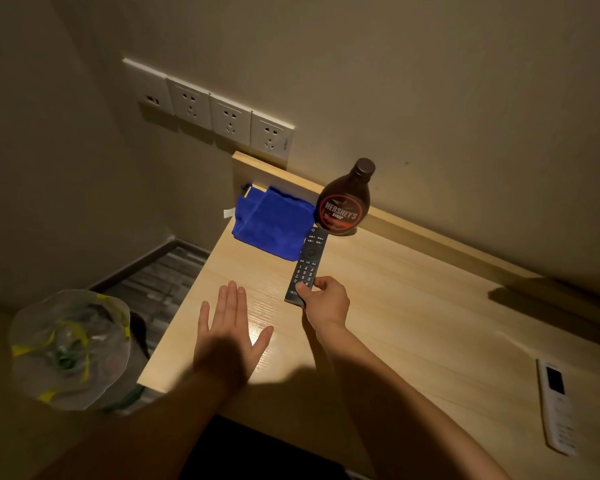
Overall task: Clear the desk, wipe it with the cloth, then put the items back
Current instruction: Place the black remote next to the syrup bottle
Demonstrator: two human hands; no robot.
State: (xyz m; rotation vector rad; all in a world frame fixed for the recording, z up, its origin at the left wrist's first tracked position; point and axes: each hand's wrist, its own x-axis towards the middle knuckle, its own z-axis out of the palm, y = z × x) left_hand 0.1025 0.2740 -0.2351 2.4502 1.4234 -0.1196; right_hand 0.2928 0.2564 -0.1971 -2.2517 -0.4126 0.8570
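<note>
The left hand (227, 336) is hovering flat and spread wide over the desk (413, 327), holding nothing. Off the desk's left edge a bin lined with a clear bag (71, 348) is sitting on the floor. Further back a blue cloth (272, 221) is lying crumpled at the rear left corner, under 4 wall sockets (210, 110). The right hand (324, 301) is gripping the near end of a black remote (305, 266), beside a brown syrup bottle (345, 202) standing upright. A white remote (556, 407) is lying far right.
</note>
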